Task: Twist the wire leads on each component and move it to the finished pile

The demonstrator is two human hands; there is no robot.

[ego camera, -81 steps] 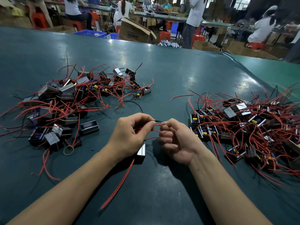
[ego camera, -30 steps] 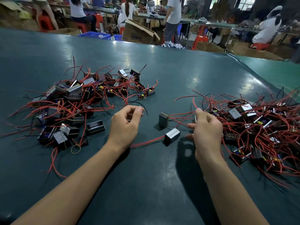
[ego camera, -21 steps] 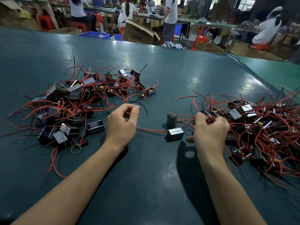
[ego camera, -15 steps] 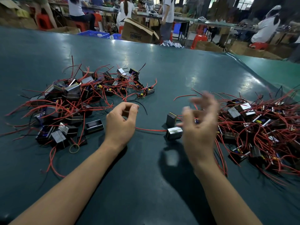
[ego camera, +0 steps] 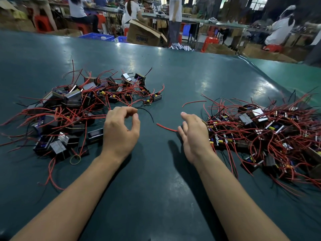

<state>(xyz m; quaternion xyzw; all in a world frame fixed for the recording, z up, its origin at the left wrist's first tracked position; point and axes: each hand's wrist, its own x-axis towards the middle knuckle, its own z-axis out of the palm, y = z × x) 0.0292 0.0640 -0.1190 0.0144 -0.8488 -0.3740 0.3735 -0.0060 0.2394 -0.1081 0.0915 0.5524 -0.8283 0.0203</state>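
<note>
With both hands' grips empty, your left hand loosely curled and right hand open above the dark green bench, small black boxy components with red wire leads lie in two tangled piles, the left pile and the larger right pile, so judging by that much work remains.

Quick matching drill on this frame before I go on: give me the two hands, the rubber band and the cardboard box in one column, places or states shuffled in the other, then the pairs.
Things:
1. left hand
2. right hand
3. rubber band
4. cardboard box

Places or states:
A. beyond the table's far edge, flaps open
B. fingers straight, beside the right-side pile
C. flat on the table at the near edge of the left-side pile
D. thumb and forefinger curled toward each other, nothing visibly held

Pairs: 1-D, 2-B, 3-C, 4-A
</note>
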